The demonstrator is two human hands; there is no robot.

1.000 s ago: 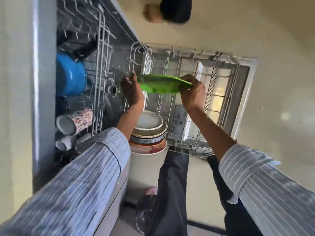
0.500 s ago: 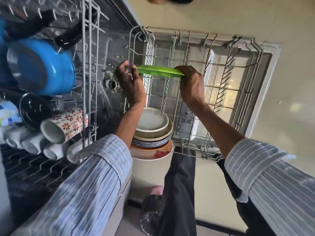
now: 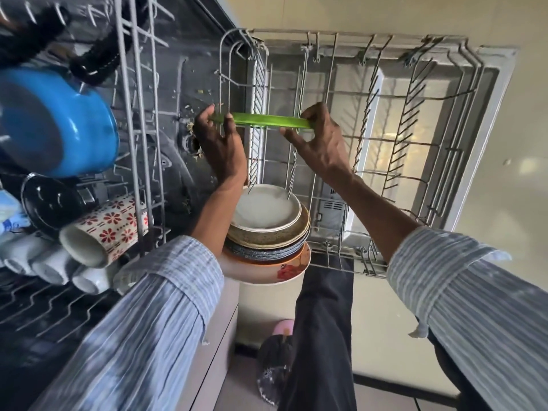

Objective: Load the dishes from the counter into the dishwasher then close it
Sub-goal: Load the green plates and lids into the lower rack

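Two hands are holding one thin green plastic plate [image 3: 268, 120] edge-on above the pulled-out grey wire lower rack [image 3: 394, 137]. The left hand [image 3: 221, 143] is pinching the plate's left rim; the right hand [image 3: 318, 145] is pinching its right rim, fingers curled around the edge. Directly beneath the grip, rows of upright tines are standing bare, leaving open slots out to the rack's far edge. Nearer the body, below the grip, one stack of round ceramic plates [image 3: 267, 229] is sitting. Left of the grip, one blue metal pot [image 3: 56, 123] and one red-flowered mug [image 3: 103, 229] are lying in the upper wire rack [image 3: 139, 84].
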